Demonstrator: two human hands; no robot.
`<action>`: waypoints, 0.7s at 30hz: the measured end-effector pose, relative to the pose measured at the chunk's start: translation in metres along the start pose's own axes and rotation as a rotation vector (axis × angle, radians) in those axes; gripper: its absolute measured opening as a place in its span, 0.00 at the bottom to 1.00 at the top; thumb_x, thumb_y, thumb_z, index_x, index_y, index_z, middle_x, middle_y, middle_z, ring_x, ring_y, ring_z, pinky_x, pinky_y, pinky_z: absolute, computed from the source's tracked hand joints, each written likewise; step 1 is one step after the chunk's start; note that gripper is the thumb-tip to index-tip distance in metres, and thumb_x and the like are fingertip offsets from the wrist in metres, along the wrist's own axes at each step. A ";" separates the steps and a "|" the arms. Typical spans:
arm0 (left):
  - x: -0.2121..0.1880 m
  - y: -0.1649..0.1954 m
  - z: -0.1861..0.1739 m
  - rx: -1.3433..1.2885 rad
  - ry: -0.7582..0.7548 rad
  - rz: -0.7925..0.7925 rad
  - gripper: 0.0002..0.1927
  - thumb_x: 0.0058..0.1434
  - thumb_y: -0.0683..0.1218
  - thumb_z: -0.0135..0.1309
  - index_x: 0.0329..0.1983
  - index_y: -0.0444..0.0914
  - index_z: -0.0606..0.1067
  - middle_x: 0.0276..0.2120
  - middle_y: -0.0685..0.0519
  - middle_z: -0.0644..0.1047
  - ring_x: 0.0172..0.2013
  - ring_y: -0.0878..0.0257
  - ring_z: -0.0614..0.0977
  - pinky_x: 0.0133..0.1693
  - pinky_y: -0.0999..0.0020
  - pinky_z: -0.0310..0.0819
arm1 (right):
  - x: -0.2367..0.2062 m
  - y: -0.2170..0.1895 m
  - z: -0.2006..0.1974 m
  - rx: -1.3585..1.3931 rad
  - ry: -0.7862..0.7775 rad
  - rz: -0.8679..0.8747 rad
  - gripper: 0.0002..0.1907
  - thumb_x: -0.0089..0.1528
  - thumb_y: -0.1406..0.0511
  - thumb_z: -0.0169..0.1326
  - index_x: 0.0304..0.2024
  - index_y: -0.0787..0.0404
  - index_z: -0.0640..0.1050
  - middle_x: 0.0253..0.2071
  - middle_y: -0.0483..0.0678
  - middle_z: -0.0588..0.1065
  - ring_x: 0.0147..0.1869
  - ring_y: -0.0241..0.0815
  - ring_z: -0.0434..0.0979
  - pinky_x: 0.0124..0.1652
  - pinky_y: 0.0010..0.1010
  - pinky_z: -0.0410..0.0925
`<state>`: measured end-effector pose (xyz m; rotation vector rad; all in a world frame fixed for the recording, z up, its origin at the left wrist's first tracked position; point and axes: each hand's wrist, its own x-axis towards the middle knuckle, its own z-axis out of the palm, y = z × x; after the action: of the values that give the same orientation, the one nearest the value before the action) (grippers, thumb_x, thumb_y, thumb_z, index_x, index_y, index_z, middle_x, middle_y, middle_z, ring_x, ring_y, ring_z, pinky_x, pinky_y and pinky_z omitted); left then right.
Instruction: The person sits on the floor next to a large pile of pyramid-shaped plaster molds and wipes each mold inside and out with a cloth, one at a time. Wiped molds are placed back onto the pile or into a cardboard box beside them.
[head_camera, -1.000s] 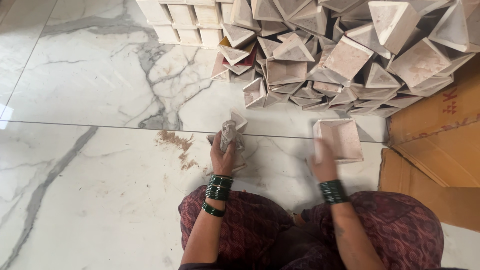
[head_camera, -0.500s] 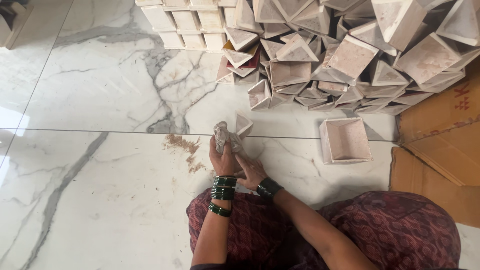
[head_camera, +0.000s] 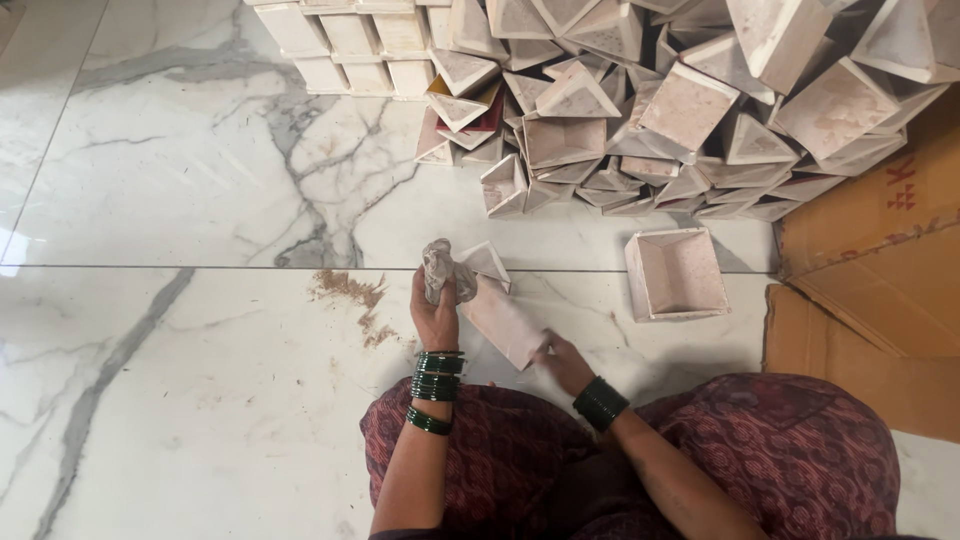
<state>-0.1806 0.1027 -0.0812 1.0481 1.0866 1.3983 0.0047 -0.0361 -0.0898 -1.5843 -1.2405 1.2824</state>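
My left hand grips a crumpled grey cloth and presses it against the top of a pale square box. My right hand holds the lower end of that same box, which lies tilted between my two hands just above the marble floor. Dark green bangles sit on both wrists. To the right, apart from my hands, a second open square box rests on the floor.
A big heap of the same pale boxes fills the top, with neat stacks at its left. Flattened brown cardboard lies at the right. A brown dust smear marks the floor left of my hands.
My right hand let go of the open box at the right and came left to take hold of another box. The left hand with the cloth now rests on that box.
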 end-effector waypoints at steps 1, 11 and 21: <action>-0.001 0.001 -0.002 0.044 0.012 0.029 0.25 0.65 0.41 0.57 0.65 0.31 0.69 0.52 0.48 0.79 0.50 0.63 0.81 0.50 0.69 0.78 | 0.002 -0.001 -0.001 0.275 0.012 0.056 0.27 0.62 0.56 0.51 0.58 0.67 0.69 0.50 0.56 0.76 0.56 0.50 0.78 0.56 0.46 0.71; 0.003 0.002 -0.008 0.026 0.029 0.032 0.25 0.65 0.42 0.58 0.64 0.31 0.71 0.51 0.49 0.80 0.50 0.64 0.80 0.51 0.70 0.76 | 0.008 0.011 -0.025 0.714 -0.041 0.366 0.29 0.64 0.52 0.49 0.59 0.65 0.65 0.53 0.58 0.72 0.51 0.53 0.81 0.40 0.54 0.79; 0.003 0.001 -0.005 0.060 -0.003 0.071 0.23 0.65 0.41 0.57 0.63 0.31 0.72 0.50 0.50 0.80 0.49 0.65 0.80 0.50 0.70 0.76 | 0.002 0.011 -0.058 0.489 -0.071 0.412 0.35 0.62 0.48 0.50 0.62 0.65 0.67 0.56 0.53 0.73 0.51 0.51 0.80 0.32 0.47 0.80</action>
<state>-0.1861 0.1055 -0.0811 1.1411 1.1042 1.4278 0.0640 -0.0352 -0.0875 -1.4739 -0.5778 1.7520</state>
